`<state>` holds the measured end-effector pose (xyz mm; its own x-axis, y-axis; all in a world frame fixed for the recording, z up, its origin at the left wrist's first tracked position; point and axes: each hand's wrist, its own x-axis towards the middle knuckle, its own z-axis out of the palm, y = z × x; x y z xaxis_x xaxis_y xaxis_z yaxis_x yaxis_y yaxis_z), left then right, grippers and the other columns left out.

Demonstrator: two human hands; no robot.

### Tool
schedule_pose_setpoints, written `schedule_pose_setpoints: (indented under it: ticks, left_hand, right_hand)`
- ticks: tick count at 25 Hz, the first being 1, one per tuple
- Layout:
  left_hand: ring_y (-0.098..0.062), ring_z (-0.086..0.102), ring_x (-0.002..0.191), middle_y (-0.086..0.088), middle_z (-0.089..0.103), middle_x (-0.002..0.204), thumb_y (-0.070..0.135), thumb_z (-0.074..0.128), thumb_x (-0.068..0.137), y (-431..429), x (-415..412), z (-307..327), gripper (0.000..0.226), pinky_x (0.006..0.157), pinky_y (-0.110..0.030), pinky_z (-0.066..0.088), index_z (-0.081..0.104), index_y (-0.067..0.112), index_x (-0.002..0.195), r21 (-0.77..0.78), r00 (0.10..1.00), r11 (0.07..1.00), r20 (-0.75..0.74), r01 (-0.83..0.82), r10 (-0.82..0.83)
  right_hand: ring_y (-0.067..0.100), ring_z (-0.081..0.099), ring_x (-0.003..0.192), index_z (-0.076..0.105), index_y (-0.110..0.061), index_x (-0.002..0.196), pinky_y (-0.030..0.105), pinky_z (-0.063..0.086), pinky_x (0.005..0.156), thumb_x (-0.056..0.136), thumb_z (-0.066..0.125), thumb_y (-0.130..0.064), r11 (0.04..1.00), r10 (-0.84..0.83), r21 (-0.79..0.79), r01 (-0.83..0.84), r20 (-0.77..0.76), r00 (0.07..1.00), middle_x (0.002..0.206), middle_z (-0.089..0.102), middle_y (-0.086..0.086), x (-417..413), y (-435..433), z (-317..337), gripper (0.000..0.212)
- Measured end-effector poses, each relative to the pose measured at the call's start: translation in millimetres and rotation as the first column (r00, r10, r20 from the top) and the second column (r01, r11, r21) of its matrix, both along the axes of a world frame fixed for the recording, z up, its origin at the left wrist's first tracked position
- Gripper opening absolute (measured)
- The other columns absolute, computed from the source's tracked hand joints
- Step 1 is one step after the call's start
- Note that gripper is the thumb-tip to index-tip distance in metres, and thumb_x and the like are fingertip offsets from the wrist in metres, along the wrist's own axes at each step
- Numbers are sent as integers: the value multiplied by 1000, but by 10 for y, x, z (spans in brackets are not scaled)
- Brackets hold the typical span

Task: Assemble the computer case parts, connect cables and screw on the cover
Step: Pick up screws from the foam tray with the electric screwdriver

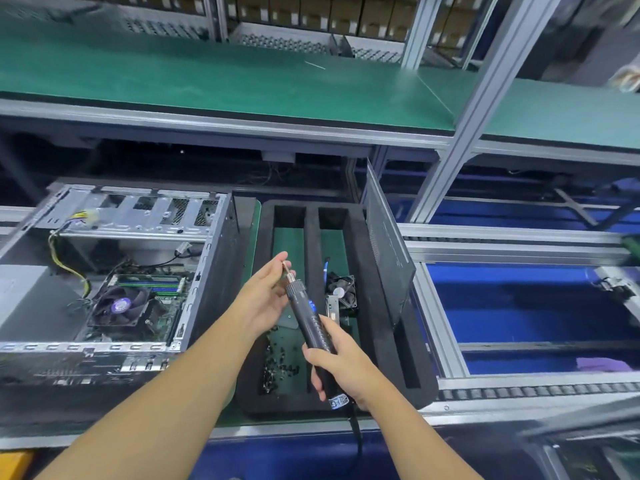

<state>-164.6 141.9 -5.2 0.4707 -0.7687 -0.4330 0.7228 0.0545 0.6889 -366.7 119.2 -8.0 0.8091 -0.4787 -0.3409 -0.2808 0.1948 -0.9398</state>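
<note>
A shelf (pixel 242 81) topped with a green mat runs across the far side, above the working level, and is edged in grey aluminium. 1 aluminium post (pixel 485 109) slants up at the right. Behind the shelf, perforated metal panels (pixel 277 41) and rows of brown cardboard boxes (pixel 311 12) fill a rack. The near surface (pixel 255 216) has a green mat. To its right, a roller rail (pixel 519 391) borders blue panels (pixel 512 299) lower down, where a purple cloth (pixel 602 363) lies. The light falls evenly on the shelf and is dim beneath it.

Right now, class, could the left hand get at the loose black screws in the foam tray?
Probably yes: the screws lie uncovered in the foam tray, just below the left hand; its fingers pinch the screwdriver tip, so they must let go first.
</note>
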Motion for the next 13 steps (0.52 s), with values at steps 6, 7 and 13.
schedule_pose_setpoints:
  ticks: [6,7,13]
  left_hand:
    - [-10,63,86,12,74,94,24,59,96,69,-44,-22,21,62,-27,57,77,28,106,30,998,999,50,24,-25]
    - [-9,65,83,12,74,94,24,58,97,79,-47,-21,21,61,-27,57,77,27,106,39,998,999,61,32,-34]
    - [-11,67,79,3,70,92,13,57,97,126,14,18,22,57,-27,54,74,21,109,3,990,998,133,57,-57]
  right_hand:
    - [23,57,58,50,-36,136,34,51,50,91,65,-21,1000,11,-4,-11,-32,999,86,60,2,-101,81,-6,50]
    - [22,57,59,50,-37,135,34,52,51,90,65,-22,1000,13,-8,-13,-39,999,85,60,1,-112,89,-9,50]
    - [24,58,60,52,-47,131,34,52,51,88,67,-27,1000,20,-20,-21,-61,998,84,61,-1,-136,90,-13,50]
